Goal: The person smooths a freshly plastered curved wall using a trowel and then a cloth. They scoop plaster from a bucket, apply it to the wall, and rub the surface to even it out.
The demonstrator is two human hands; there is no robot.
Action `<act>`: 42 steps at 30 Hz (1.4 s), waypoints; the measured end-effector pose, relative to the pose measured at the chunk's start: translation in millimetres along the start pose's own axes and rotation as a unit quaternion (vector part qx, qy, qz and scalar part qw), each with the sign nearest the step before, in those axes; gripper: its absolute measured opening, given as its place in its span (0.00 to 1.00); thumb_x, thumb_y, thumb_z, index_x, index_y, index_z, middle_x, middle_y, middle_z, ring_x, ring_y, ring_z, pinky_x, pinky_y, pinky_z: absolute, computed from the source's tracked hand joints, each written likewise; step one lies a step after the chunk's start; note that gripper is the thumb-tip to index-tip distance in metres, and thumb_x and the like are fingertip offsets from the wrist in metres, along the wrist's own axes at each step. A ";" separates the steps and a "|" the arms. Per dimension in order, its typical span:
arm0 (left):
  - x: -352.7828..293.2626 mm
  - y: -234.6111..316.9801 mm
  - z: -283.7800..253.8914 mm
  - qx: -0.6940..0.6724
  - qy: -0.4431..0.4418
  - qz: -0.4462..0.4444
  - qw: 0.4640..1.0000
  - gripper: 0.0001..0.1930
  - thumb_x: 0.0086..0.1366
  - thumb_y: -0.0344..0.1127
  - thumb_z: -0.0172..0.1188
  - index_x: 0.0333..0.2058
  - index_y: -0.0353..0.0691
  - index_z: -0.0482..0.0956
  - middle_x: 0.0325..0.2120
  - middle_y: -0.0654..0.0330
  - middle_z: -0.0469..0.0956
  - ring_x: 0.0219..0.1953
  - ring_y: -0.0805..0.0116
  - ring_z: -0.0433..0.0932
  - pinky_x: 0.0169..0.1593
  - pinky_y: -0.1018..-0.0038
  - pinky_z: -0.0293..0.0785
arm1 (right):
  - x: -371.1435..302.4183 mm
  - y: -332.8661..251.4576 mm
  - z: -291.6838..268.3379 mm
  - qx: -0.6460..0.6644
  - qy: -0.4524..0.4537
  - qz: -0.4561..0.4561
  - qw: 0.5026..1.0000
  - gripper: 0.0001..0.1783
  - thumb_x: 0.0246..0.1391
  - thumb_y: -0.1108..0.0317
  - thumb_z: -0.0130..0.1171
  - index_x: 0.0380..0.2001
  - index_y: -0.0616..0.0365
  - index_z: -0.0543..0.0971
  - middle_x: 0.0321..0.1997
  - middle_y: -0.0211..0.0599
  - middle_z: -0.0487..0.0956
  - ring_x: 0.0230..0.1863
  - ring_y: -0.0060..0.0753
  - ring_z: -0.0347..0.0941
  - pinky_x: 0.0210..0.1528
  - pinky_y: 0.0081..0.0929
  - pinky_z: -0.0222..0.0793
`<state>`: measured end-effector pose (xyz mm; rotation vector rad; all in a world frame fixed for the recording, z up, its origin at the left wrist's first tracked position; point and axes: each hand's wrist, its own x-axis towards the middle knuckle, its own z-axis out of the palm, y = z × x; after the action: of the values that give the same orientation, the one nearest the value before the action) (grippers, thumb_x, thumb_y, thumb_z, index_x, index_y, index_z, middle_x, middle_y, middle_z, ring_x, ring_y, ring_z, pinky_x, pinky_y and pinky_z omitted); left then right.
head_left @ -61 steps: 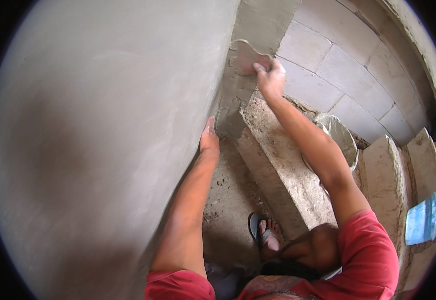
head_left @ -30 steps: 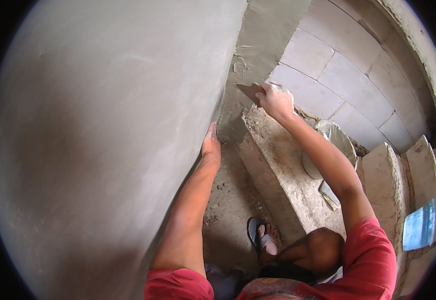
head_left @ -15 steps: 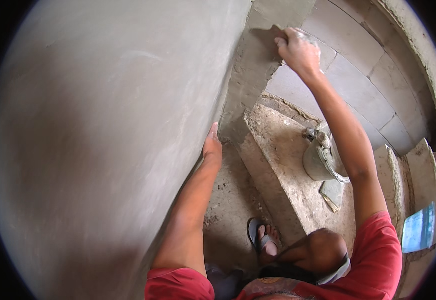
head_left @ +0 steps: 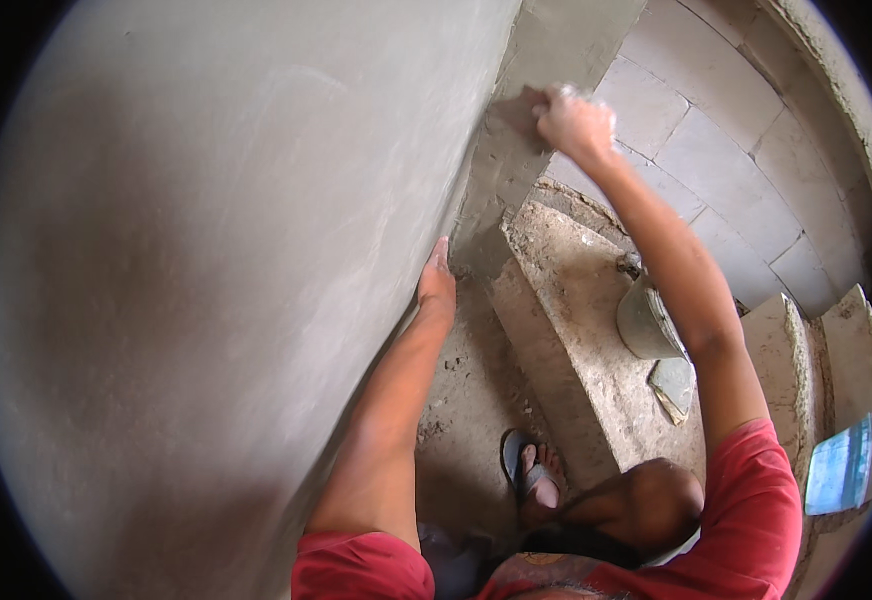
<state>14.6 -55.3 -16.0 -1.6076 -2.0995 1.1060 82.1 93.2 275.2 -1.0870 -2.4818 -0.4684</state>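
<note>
In the middle, the left hand (head_left: 437,285) is flat against the big grey wall (head_left: 256,260), its grip loose and bare. Farther up, at top middle, the right hand (head_left: 578,124) squeezes a flat, blurry tool (head_left: 521,111) in its grip, against grey plaster (head_left: 568,45). Pale blocks (head_left: 724,155) are upper right.

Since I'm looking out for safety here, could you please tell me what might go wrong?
A low swing of the right forearm, which partly covers the bucket in view, might knock it. The left hand, seemingly against the smooth grey wall, could mark its surface. The open sandal leaves toes bare, should the right hand drop its flat blade.
</note>
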 end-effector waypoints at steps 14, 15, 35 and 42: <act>-6.7 -4.4 -7.9 0.014 -0.010 0.012 1.000 0.33 0.78 0.45 0.48 0.75 0.33 0.59 0.80 0.51 0.47 0.82 0.52 0.41 0.81 0.54 0.27 | -49.7 -18.0 59.5 -0.076 -0.117 -0.175 0.975 0.18 0.68 0.58 0.57 0.50 0.60 0.82 0.57 0.52 0.82 0.53 0.47 0.84 0.53 0.48 0.81; -5.6 -4.4 -7.4 0.002 -0.013 0.014 1.000 0.33 0.78 0.45 0.47 0.75 0.33 0.59 0.80 0.51 0.47 0.82 0.51 0.41 0.81 0.54 0.27 | -44.9 -19.2 67.1 -0.061 -0.055 -0.186 0.979 0.18 0.67 0.58 0.57 0.50 0.60 0.82 0.56 0.53 0.82 0.53 0.49 0.83 0.54 0.49 0.81; 3.5 -3.3 0.7 -0.022 0.016 -0.013 1.000 0.34 0.78 0.46 0.47 0.76 0.34 0.57 0.80 0.51 0.46 0.82 0.53 0.41 0.81 0.54 0.28 | -75.3 7.9 12.5 -0.026 -0.033 -0.110 0.993 0.16 0.70 0.53 0.56 0.52 0.48 0.81 0.44 0.45 0.87 0.42 0.49 0.87 0.40 0.51 0.83; 14.1 8.5 11.3 0.003 -0.002 -0.006 1.000 0.34 0.78 0.46 0.48 0.75 0.34 0.58 0.80 0.53 0.47 0.82 0.53 0.41 0.82 0.54 0.27 | -103.4 12.5 128.8 0.095 -0.026 -0.061 0.993 0.11 0.66 0.62 0.60 0.50 0.49 0.80 0.45 0.47 0.86 0.47 0.54 0.83 0.48 0.53 0.78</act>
<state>8.6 -46.3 -32.8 -1.5897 -2.1021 1.1115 128.3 94.6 116.1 -0.8875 -2.5864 -0.2336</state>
